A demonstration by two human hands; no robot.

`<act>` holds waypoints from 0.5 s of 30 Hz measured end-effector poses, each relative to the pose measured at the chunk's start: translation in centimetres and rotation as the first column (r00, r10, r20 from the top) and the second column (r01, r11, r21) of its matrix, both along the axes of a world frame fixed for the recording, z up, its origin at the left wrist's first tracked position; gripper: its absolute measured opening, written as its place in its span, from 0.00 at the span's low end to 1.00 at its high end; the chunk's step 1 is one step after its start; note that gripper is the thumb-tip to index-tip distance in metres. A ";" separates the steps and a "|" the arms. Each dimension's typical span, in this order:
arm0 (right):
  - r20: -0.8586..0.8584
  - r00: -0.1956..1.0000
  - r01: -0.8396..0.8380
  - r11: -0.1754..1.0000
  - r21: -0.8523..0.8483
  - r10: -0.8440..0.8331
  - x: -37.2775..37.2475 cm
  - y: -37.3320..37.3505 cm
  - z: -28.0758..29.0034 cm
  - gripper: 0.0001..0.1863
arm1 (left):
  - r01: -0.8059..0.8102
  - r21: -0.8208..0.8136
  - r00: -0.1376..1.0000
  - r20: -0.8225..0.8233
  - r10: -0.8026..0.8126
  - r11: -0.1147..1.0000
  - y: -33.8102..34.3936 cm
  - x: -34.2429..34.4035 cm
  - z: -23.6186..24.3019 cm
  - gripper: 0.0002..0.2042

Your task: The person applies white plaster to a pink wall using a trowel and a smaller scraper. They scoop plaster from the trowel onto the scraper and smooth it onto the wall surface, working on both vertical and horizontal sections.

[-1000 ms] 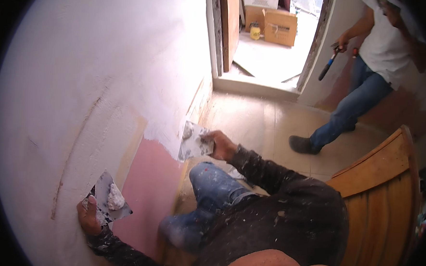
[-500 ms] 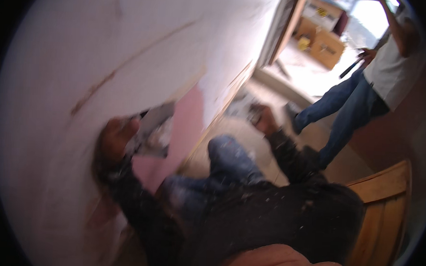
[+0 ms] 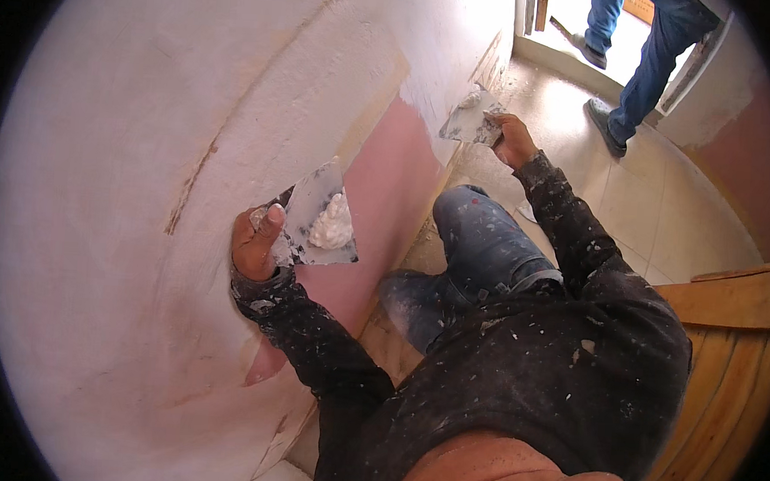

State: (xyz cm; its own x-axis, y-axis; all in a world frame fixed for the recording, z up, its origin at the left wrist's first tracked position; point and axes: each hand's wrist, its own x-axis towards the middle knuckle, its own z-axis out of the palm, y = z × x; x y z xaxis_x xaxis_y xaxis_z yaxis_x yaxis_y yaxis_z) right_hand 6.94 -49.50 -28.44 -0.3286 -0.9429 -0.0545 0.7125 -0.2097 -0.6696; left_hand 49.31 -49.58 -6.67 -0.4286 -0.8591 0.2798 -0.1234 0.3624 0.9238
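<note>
My left hand (image 3: pixel 256 244) is closed round the handle of a wide putty knife (image 3: pixel 307 203), held close to the wall. A heap of white putty (image 3: pixel 332 224) sits on its blade. Farther off to the right, my right hand (image 3: pixel 514 141) grips a second putty knife (image 3: pixel 468 123), whose smeared blade carries a small lump of putty near its far edge. That blade is near the wall's edge; whether it touches I cannot tell. Between the two knives lies a bare pink patch (image 3: pixel 397 167) of the wall, bordered by whitish coating.
The whitish wall (image 3: pixel 127 183), marked with a long brown crack, fills the left. My knee (image 3: pixel 481 232) is bent close to it. A slatted wooden chair (image 3: pixel 726 372) stands at the lower right. Another person's legs (image 3: pixel 651 71) are by the doorway at the upper right.
The view has shifted and become sharper. Both hands keep hold of their putty knives. The other person now stands nearer the doorway, with only the lower body in view.
</note>
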 end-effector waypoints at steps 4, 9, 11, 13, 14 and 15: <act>-0.513 0.800 0.201 0.945 -0.258 -0.311 -2.5 -1.7 -4.7 0.10 | 0.024 0.058 0.994 -0.104 -0.018 0.998 0.2 -0.4 -0.3 0.20; -0.836 0.046 0.183 0.828 -0.531 -0.546 -3.9 -2.5 -5.3 0.11 | 0.021 0.181 0.991 -0.136 0.004 0.983 0.5 -0.1 0.0 0.19; -0.813 0.477 0.240 0.940 -0.244 -0.333 -3.4 -3.1 -4.3 0.11 | 0.118 0.210 0.981 -0.176 -0.082 0.971 0.3 0.3 -0.3 0.19; -0.584 0.777 0.251 0.966 -0.058 -0.237 -2.6 -4.0 -3.6 0.12 | -0.009 0.084 0.999 -0.047 0.013 0.996 0.0 0.7 -0.7 0.18; -0.442 0.865 0.246 0.968 -0.039 -0.238 -2.3 -4.5 -3.5 0.13 | -0.039 0.076 0.997 -0.057 0.044 0.996 -0.1 0.9 -1.1 0.18; -0.404 0.883 0.249 0.968 -0.030 -0.240 -2.1 -5.1 -3.7 0.13 | -0.070 0.068 0.995 -0.067 0.074 0.995 -0.2 1.1 -1.3 0.17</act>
State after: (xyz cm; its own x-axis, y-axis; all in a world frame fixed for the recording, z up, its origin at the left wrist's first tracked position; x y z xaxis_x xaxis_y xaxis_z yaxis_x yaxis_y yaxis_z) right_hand 4.80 -54.62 -32.13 -0.5468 -0.8298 0.1111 0.3103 -0.3241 -0.8937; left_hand 50.44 -49.80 -7.99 -0.3467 -0.9045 0.2485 -0.0818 0.2931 0.9526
